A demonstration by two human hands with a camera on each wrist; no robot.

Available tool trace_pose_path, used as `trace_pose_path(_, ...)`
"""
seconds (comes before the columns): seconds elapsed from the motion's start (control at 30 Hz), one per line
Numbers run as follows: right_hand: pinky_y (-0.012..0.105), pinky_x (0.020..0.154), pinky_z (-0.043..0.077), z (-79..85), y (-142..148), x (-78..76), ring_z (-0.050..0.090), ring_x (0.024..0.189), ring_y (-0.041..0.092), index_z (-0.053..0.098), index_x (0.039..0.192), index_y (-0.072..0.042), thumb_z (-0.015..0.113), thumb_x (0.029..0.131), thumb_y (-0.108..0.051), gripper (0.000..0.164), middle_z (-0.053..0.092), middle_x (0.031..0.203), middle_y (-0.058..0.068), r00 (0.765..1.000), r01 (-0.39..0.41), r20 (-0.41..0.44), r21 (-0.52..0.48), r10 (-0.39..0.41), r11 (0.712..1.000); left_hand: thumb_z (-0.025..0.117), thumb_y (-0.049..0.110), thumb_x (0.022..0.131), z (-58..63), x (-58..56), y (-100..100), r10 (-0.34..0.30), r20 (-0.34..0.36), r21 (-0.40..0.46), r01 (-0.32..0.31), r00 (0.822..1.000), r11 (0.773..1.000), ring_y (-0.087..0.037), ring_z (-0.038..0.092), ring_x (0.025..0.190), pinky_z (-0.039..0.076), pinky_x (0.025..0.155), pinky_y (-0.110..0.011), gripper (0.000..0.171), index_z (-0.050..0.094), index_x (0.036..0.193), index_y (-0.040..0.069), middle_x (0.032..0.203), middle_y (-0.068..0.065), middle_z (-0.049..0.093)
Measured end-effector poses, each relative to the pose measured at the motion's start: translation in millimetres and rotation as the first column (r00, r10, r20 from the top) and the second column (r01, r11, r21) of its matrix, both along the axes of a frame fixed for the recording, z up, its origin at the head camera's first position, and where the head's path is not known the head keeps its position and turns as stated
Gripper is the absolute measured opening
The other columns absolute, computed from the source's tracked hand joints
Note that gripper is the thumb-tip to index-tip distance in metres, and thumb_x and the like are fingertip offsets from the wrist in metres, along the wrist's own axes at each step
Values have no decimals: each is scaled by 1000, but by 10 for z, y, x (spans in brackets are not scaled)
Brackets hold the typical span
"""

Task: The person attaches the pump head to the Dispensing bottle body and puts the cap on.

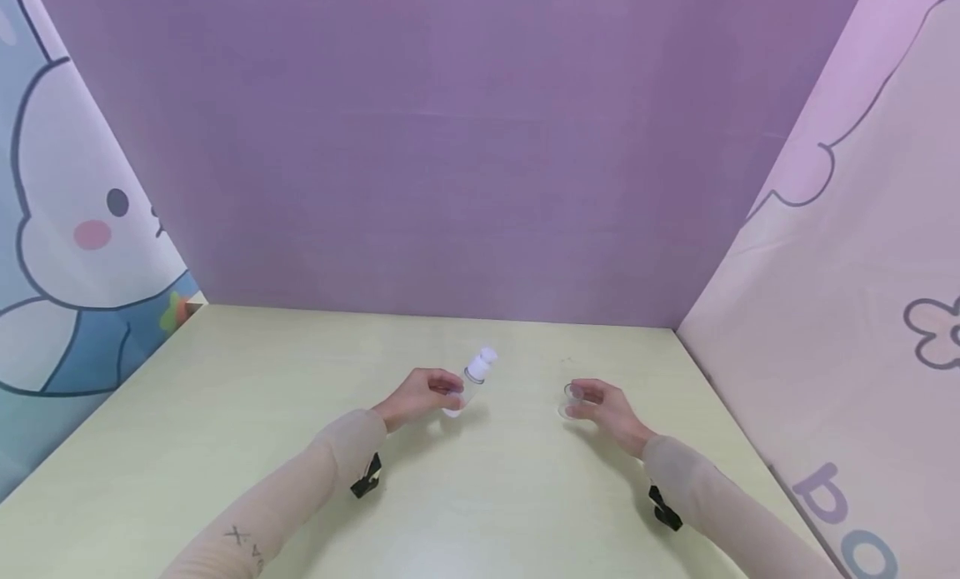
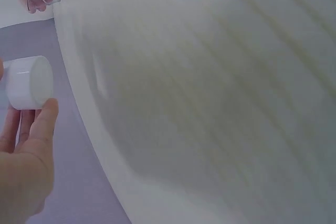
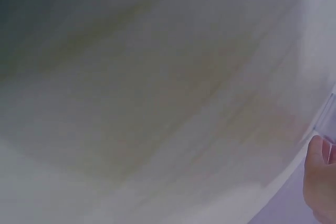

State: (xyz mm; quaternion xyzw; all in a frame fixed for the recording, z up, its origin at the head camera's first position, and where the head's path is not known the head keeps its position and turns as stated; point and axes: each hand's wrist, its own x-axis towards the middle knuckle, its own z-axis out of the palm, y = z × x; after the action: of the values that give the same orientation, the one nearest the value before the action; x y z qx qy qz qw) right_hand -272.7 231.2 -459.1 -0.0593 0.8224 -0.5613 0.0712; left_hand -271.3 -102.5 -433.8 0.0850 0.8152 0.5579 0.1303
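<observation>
My left hand point(image 1: 423, 397) grips a small pump bottle point(image 1: 476, 373) with a white top, a see-through body and a white base. The bottle is tilted, its top pointing up and to the right, above the table point(image 1: 480, 496). The left wrist view shows its round white base point(image 2: 41, 82) close up, with the thumb and fingers around it. To the right, my right hand point(image 1: 609, 411) holds a small clear cup point(image 1: 565, 406) between thumb and fingers, low over the tabletop. Part of this cup also shows at the edge of the right wrist view.
A purple panel point(image 1: 450, 162) rises behind the table's far edge. Printed panels flank it: a cartoon figure on the left one point(image 1: 82, 179), a flower outline and letters on the right one point(image 1: 840, 312). A black strap piece point(image 1: 366, 476) hangs under the left sleeve.
</observation>
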Motion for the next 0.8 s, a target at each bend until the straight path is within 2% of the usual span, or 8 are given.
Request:
trace_pose_path(0.2,39,97,42,-12,-33,-17,49,118,33,47,126,2,66,83,-15,50,52,127,20,1000,-8,-10,24,8,1000,71,14,79,-26,-9,-1,-4,-1,9,4,1000,1000,-18,59,100,49,86,-34,32,63,108,6,108,-5,65)
trace_pose_path(0.53,37,97,43,-11,-36,-16,50,118,31,49,126,-1,67,83,-17,49,54,126,18,1000,8,4,39,-8,999,71,16,79,-69,-21,-17,-11,-2,-1,11,1000,1000,-17,59,99,49,86,-34,32,63,109,6,107,-4,64)
trace_pose_path(0.8,36,96,44,99,-41,-19,51,118,28,53,124,-8,71,79,-20,50,56,123,12,998,57,-14,52,-56,997,72,17,78,-59,-30,-26,-16,6,-2,16,1000,1000,-17,59,99,48,87,-34,31,64,108,9,107,-4,64)
